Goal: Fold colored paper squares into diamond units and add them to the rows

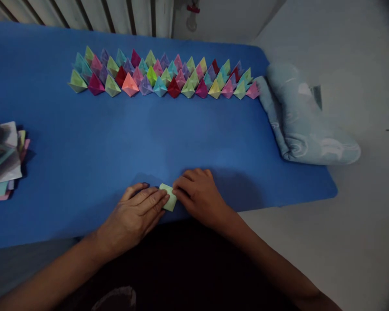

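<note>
A small folded piece of pale green paper [170, 201] lies on the blue surface close to its front edge, between my two hands. My left hand [136, 211] rests flat with its fingers stretched out, the fingertips over the paper's left side. At the paper's right edge, my right hand [199, 193] has its fingers bent in, thumb and forefinger pinching the paper. Part of the paper is hidden under the left fingertips.
Rows of folded paper boats [160, 88] in many colours stand along the far side. A stack of loose coloured papers [8, 168] sits at the left edge. A rolled light-blue blanket [298, 121] lies at the right end. Behind is a white slatted rail [121, 17].
</note>
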Demonstrator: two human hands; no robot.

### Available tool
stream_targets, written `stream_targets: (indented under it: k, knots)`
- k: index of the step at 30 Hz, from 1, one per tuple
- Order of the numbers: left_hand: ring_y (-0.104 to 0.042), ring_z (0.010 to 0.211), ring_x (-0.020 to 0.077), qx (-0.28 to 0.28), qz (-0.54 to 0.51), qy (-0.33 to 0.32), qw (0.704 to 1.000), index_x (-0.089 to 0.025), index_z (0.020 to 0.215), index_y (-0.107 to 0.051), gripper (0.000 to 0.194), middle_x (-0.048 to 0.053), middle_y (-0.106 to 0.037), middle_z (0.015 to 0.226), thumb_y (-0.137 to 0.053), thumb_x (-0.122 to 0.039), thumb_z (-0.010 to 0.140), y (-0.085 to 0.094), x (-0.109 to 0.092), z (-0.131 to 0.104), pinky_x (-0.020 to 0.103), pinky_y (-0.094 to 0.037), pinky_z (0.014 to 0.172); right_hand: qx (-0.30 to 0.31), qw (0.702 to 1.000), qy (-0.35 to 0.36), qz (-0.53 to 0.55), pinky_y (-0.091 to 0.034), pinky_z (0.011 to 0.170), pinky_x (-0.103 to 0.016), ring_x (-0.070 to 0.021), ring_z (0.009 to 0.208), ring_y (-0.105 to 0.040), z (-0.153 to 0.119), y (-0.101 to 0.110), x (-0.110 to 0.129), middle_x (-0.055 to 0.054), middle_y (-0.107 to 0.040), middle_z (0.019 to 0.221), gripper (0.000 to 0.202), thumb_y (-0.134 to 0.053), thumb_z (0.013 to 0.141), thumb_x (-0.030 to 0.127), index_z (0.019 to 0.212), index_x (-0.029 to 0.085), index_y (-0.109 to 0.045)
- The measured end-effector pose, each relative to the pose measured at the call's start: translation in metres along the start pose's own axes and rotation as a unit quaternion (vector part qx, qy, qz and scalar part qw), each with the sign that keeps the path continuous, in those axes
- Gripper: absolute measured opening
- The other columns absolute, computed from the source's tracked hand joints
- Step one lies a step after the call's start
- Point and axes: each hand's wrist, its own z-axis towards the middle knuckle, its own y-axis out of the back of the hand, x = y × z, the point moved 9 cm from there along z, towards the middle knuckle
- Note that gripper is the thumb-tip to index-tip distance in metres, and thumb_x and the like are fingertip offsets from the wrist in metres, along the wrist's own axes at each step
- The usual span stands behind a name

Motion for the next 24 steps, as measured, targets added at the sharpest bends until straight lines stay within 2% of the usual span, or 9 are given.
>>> stream_targets:
  k: [5,17,20,24]
  knots:
    - [-0.064,0.107,0.0224,0.011,0.022,-0.003,1.000,-0.016,0.128,-0.057,0.036,0.007,-0.069,0.122,-0.054,-0.011,0.092,0.001,0.000,-0.011,0.044,-0.041,0.098,-0.015,0.998,-0.026,0.055,-0.025,0.078,-0.033,-0.0166,0.084,-0.050,-0.002,0.003,-0.008,0.000,-0.063,0.088,0.014,-0.052,0.094,0.023,0.086,0.021,-0.064]
    - [-0.064,0.109,0.0241,0.021,0.042,0.017,0.999,-0.019,0.128,-0.058,0.036,0.006,-0.068,0.124,-0.049,-0.011,0.094,0.006,-0.003,-0.031,0.044,-0.041,0.097,-0.020,0.996,-0.043,0.075,-0.024,0.078,-0.033,-0.0158,0.083,-0.049,-0.001,0.001,-0.013,0.001,-0.062,0.085,0.012,-0.054,0.089,0.018,0.082,0.022,-0.064]
    - [-0.065,0.103,0.0230,0.023,0.013,0.031,0.999,-0.019,0.116,-0.064,0.026,0.007,-0.072,0.114,-0.050,-0.017,0.094,0.013,0.003,-0.019,0.042,-0.043,0.093,-0.020,0.996,-0.044,0.077,-0.024,0.079,-0.033,-0.0155,0.083,-0.049,-0.001,0.002,-0.013,0.002,-0.061,0.085,0.013,-0.054,0.088,0.018,0.080,0.022,-0.064]
    - [-0.062,0.097,0.0223,0.066,-0.035,0.081,0.994,-0.019,0.098,-0.065,0.018,0.007,-0.070,0.107,-0.049,-0.025,0.094,0.010,0.027,0.018,0.039,-0.044,0.084,-0.027,0.996,-0.049,0.068,-0.024,0.079,-0.033,-0.0158,0.083,-0.049,-0.001,0.004,-0.010,0.002,-0.061,0.084,0.013,-0.055,0.087,0.016,0.078,0.021,-0.064]
